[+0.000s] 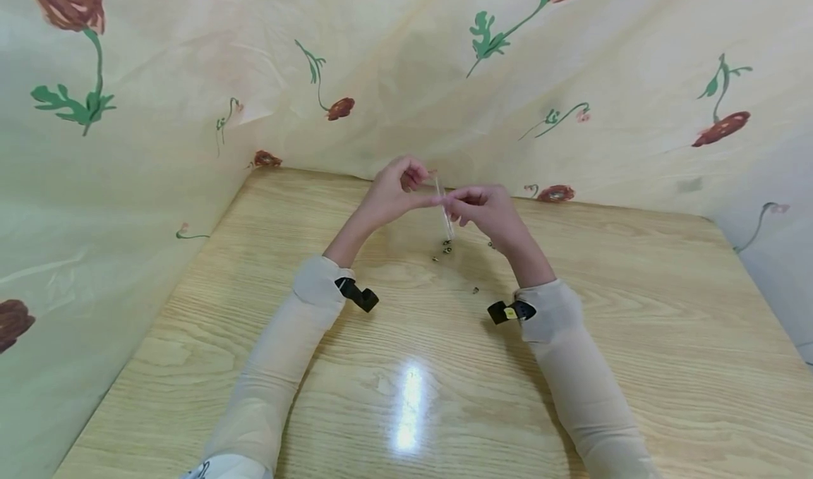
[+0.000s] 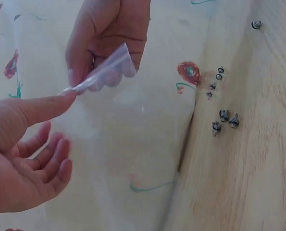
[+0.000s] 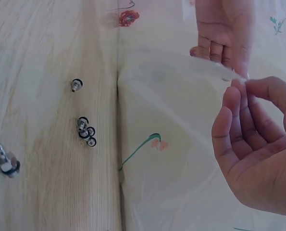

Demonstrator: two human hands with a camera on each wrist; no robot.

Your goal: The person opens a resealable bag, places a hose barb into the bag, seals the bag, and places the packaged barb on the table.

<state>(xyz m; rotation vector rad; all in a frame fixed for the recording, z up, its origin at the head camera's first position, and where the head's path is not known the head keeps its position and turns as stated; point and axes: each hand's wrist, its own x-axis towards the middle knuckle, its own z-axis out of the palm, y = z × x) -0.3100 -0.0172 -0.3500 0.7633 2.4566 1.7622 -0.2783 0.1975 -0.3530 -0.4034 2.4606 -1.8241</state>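
A clear plastic bag (image 1: 447, 219) is stretched between my two hands, which meet at its edge above the back of the table. My left hand (image 1: 392, 191) pinches the edge at the thumb tip, its other fingers loosely curled. My right hand (image 1: 488, 214) pinches the same edge between thumb and index fingertip. In the left wrist view part of the bag (image 2: 115, 65) stands up in front of the right fingers. On the wooden table below lie several small metal fittings (image 2: 224, 115) with black rings, some bunched together, others apart.
The wooden table (image 1: 406, 338) spreads in front of me, with a bright light reflection near its front. A cream cloth (image 1: 406, 84) printed with red flowers hangs behind and along the left side. One loose fitting (image 1: 475, 290) lies closer to me, between the forearms.
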